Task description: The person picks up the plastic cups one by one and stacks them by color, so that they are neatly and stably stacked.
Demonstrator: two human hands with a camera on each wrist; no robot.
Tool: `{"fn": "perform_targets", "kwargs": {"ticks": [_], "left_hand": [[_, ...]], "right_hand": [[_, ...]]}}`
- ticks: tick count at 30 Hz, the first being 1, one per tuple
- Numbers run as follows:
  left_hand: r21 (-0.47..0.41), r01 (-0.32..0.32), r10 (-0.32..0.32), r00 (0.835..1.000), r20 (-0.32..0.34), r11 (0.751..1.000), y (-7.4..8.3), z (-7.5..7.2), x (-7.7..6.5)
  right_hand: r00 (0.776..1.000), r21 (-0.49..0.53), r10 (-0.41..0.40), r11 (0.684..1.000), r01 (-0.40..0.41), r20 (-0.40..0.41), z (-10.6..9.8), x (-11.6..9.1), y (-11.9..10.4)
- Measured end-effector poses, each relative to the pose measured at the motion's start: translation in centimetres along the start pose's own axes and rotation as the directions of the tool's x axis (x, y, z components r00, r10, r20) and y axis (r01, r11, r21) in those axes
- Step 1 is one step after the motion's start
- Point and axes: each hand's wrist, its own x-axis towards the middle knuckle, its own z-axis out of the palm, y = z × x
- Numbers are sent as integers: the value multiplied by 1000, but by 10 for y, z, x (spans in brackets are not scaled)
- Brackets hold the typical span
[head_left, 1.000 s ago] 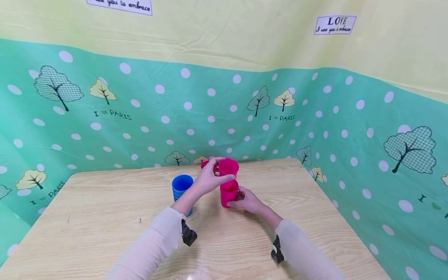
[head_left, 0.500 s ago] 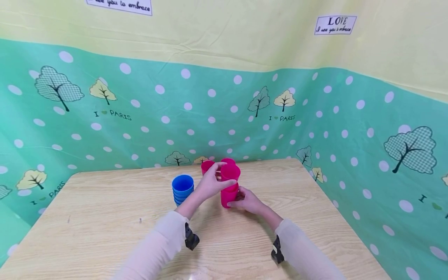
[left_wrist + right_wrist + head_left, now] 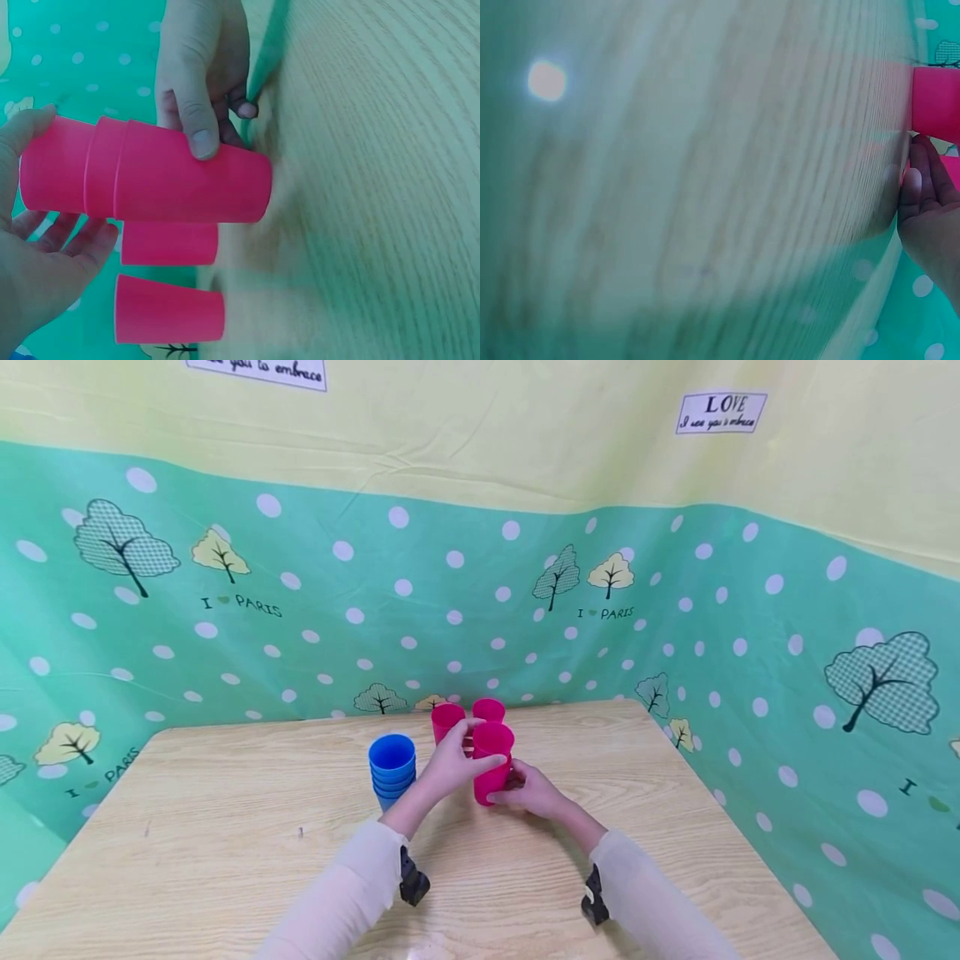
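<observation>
My left hand holds a pink plastic cup near its rim, thumb on the near side and fingers behind. In the left wrist view that upper cup sits partway inside two nested pink cups, whose rims show as two close ridges. My right hand grips the lower cups near the base, with its thumb against the wall. Two more pink cups stand behind: one at the back left, one straight behind. The right wrist view catches only part of my right hand and some pink cup.
A stack of several blue cups stands left of the pink ones, close to my left forearm. The wooden table ends at a green dotted cloth behind and on the right. Black cameras sit on both wrists.
My left hand has lowered the upper pink cup into the nested cups below, uncovering the two pink cups behind. My right hand has stayed in place at the lower cups.
</observation>
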Motion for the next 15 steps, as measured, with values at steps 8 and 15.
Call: {"fn": "perform_targets", "kwargs": {"ticks": [8,15], "left_hand": [[17,7,-7,1000,-3,1000,-4,2,-2],[1,38,-38,999,5,999,-9,4,-5]], "right_hand": [[1000,-6,-11,1000,11,11,-1,-2,-4],[999,5,-21,1000,21,29,-3,-13,-28]]}}
